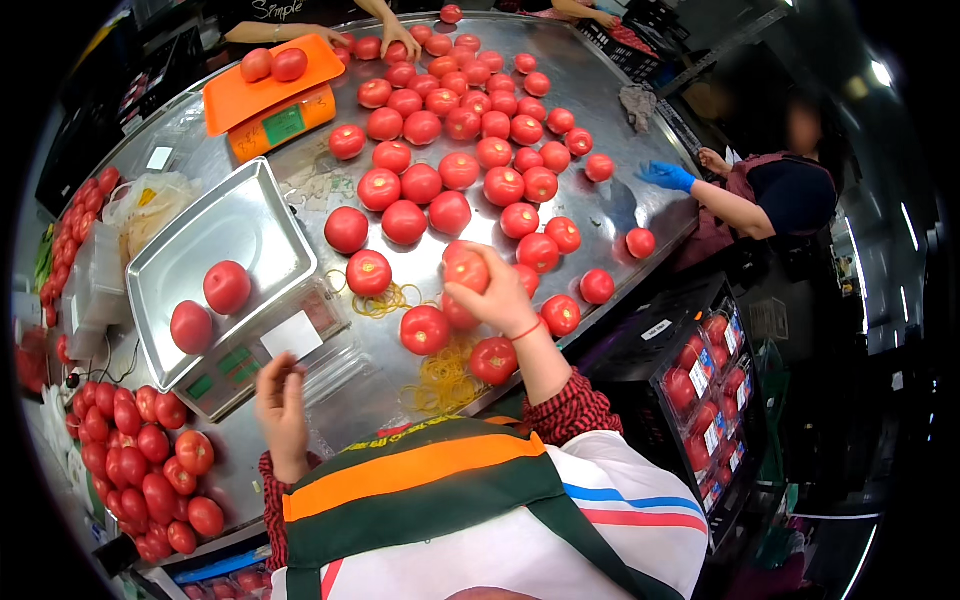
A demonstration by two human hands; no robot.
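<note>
My right hand (503,301) is closed round a red tomato (465,271), held over other tomatoes on the metal table. Just below it are a tomato (425,330) and a pile of yellow rubber bands (440,382). My left hand (281,408) is empty, its fingers apart and slightly blurred, near the front of a digital scale (232,366). On that scale a rectangular metal tray (175,262) carries two tomatoes, one (227,287) behind the other (191,327).
Many loose tomatoes (422,128) spread across the far table. An orange scale (285,125) bears two more; another person's hand (399,40) reaches in there. A tomato heap (150,470) lies at left. Rightward are packed crates (705,390) and a co-worker's blue-gloved hand (668,176).
</note>
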